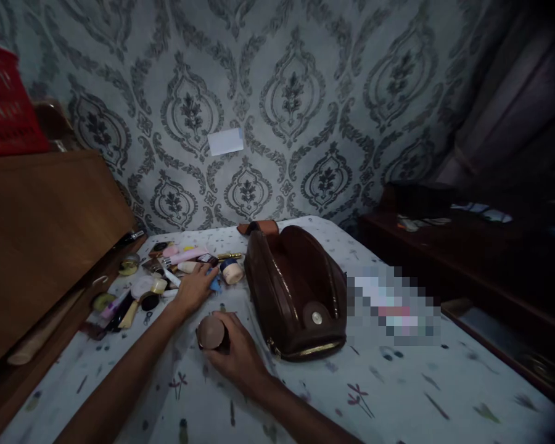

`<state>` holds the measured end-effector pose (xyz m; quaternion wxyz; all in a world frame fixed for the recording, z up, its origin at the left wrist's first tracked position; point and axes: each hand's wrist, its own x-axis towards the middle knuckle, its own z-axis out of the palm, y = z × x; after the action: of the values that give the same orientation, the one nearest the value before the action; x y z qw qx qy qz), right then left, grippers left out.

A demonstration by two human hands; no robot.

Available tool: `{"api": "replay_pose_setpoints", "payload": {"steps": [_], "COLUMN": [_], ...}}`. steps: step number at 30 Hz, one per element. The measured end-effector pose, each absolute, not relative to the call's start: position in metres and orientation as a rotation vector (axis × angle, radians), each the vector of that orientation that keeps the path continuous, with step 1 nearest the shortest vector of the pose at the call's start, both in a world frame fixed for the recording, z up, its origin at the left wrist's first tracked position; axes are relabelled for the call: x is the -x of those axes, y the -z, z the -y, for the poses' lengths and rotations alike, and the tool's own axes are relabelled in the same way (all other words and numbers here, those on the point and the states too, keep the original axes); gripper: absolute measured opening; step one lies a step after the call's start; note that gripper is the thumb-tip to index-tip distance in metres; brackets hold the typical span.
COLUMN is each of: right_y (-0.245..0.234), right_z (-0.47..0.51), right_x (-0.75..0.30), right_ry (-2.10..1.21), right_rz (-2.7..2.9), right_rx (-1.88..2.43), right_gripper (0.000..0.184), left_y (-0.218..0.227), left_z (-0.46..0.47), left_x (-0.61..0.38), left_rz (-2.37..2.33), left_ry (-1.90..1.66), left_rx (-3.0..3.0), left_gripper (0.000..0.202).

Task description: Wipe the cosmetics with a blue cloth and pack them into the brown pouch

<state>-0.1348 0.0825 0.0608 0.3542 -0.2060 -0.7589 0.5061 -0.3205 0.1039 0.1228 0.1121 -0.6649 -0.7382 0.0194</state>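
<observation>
My right hand (238,356) is wrapped around a short round container (211,333) with a flat, dull brownish-pink top; its label is not visible. Farther forward, my left hand (195,292) reaches in at the right side of a spread of cosmetics, its fingers bent around a small blue item (215,281) that they partly cover. Beside those fingertips stands a cream jar (232,272) with a dark blue rim. A brown leather toiletry bag (277,296) lies unzipped to the right of both hands, its dark inside showing.
Tubes, compacts and a black round lid (149,301) lie to the left. A brown leather piece (259,227) sits behind the bag. A wooden panel (41,240) with a red basket (9,105) borders the left; dark furniture (398,246) stands right. A blurred patch (393,308) hides something beside the bag.
</observation>
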Motion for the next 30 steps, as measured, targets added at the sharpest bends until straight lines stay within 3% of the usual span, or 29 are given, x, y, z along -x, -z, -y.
{"api": "replay_pose_setpoints", "payload": {"steps": [7, 17, 24, 30], "right_y": [-0.064, -0.057, -0.057, -0.057], "right_z": [-0.081, -0.081, -0.083, -0.084], "right_x": [0.135, 0.137, 0.135, 0.134], "right_ry": [-1.322, -1.357, -1.362, -1.336], "right_rz": [1.968, 1.916, 1.921, 1.931], "right_rx": [0.554, 0.558, 0.555, 0.52], "right_gripper": [0.06, 0.064, 0.058, 0.059], "left_y": [-0.139, -0.126, -0.155, -0.162], "left_z": [-0.101, -0.124, -0.169, -0.197], "left_x": [0.315, 0.287, 0.329, 0.367], "left_rz": [2.174, 2.323, 2.476, 2.534], "left_ry": [-0.203, -0.12, -0.129, -0.323], "left_rx": [1.896, 1.646, 1.697, 1.851], "left_gripper": [0.043, 0.039, 0.029, 0.037]}}
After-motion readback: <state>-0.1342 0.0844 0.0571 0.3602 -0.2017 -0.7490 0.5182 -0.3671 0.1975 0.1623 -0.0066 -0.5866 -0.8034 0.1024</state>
